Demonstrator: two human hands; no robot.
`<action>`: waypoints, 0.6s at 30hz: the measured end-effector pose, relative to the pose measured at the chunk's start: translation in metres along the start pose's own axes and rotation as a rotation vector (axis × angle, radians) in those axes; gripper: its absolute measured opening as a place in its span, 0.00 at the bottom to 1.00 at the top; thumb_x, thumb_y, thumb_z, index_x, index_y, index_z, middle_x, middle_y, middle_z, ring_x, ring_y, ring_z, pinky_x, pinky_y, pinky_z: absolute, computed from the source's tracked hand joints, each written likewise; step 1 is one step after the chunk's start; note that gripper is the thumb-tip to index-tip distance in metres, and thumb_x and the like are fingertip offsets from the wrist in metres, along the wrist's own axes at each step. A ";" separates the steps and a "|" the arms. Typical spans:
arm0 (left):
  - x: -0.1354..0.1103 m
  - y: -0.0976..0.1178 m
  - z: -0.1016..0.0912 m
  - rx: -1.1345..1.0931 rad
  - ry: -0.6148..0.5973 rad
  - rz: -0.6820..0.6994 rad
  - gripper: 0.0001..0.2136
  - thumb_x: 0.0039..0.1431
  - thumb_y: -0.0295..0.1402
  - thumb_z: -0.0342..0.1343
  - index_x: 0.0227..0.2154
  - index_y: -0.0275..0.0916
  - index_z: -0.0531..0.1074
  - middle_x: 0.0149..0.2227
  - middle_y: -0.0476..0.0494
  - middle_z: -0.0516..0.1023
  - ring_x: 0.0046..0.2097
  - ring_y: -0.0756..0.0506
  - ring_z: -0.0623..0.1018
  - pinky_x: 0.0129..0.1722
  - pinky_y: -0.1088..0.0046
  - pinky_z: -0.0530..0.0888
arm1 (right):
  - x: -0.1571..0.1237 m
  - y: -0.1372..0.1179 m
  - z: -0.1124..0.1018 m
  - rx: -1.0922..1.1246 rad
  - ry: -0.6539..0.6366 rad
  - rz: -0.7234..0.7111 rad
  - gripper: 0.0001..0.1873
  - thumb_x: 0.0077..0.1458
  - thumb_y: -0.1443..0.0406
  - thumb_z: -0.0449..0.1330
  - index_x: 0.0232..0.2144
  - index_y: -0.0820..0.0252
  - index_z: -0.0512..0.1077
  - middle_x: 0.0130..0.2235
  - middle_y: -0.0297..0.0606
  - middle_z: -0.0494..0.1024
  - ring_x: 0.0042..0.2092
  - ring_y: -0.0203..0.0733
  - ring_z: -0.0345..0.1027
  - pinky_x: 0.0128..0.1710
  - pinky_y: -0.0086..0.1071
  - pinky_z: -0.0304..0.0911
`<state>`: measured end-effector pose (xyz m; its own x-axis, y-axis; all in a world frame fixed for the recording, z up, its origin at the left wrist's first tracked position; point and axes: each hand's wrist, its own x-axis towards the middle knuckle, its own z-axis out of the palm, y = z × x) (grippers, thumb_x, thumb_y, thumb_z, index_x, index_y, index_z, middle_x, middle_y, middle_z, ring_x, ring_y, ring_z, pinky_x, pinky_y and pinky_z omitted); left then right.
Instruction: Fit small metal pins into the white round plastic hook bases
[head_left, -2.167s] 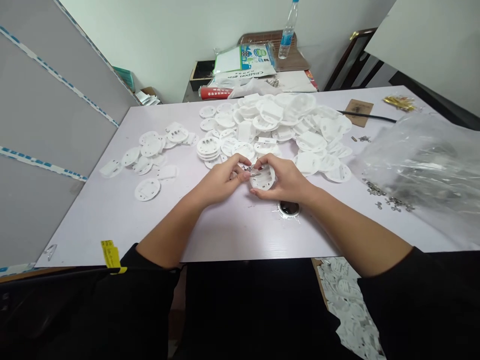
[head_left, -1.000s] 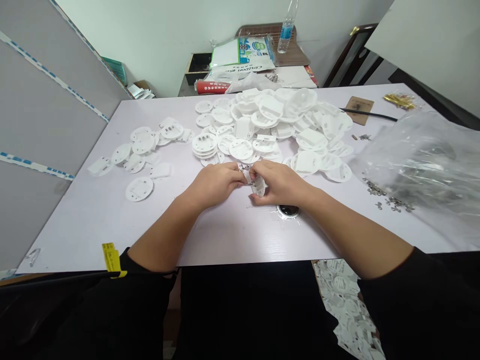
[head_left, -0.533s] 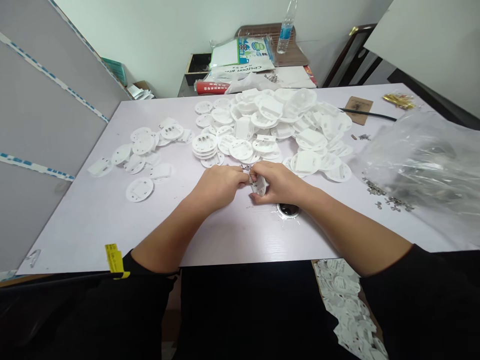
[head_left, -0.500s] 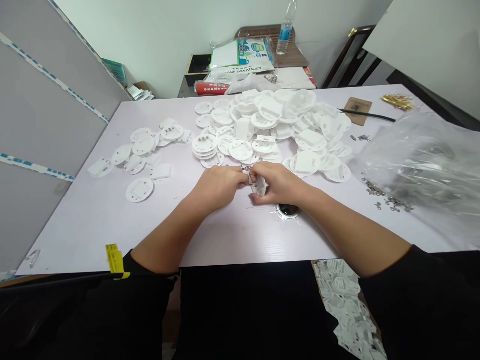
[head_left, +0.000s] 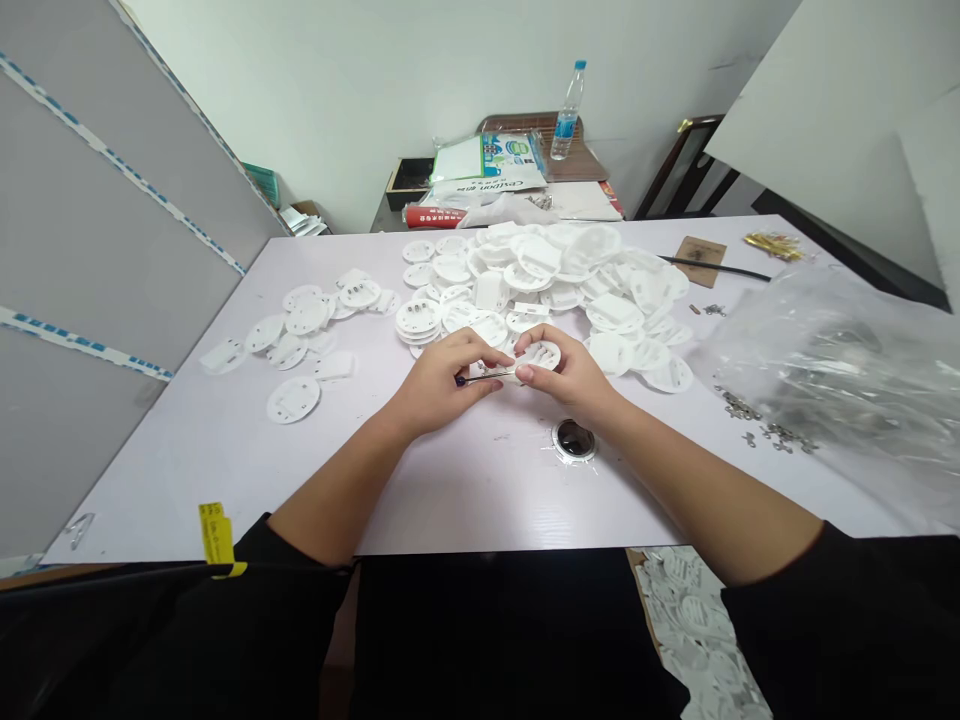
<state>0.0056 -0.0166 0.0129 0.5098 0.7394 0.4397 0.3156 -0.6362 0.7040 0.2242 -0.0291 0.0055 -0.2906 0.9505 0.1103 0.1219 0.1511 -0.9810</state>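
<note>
My right hand (head_left: 566,370) grips a round white plastic disc (head_left: 543,353) by its edge, thumb in front and fingers behind. The disc is tilted, with slots and small metal parts on its face. Between the thumb and fingers of my left hand (head_left: 446,378) is a thin tool with a dark blue end (head_left: 460,381). Its slim shaft points right towards the disc; whether the tip touches it I cannot tell. Just beyond both hands lies a large heap of similar white discs (head_left: 536,255). Small metal bits partly show behind my left fingers.
A smaller group of white discs (head_left: 307,318) lies at left. A black round piece (head_left: 575,440) is set at the table front. Metal clips (head_left: 784,437) and a clear plastic bag (head_left: 847,350) sit at right. A water bottle (head_left: 566,115) stands at the back.
My hands have come up from the tabletop, and the disc in my right hand now turns its face into view. The thin tool now shows in my left hand. The camera has tilted up slightly.
</note>
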 end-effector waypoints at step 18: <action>-0.002 0.004 -0.005 -0.167 0.126 0.097 0.08 0.53 0.37 0.68 0.32 0.38 0.81 0.25 0.47 0.75 0.23 0.55 0.66 0.22 0.75 0.63 | 0.003 0.002 0.014 0.419 -0.248 -0.046 0.31 0.60 0.39 0.55 0.38 0.61 0.71 0.33 0.39 0.74 0.33 0.37 0.68 0.36 0.34 0.65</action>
<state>0.0024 -0.0197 0.0178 0.4240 0.7050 0.5685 0.1281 -0.6681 0.7330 0.2104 -0.0300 0.0012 -0.5105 0.8441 0.1640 -0.2743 0.0208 -0.9614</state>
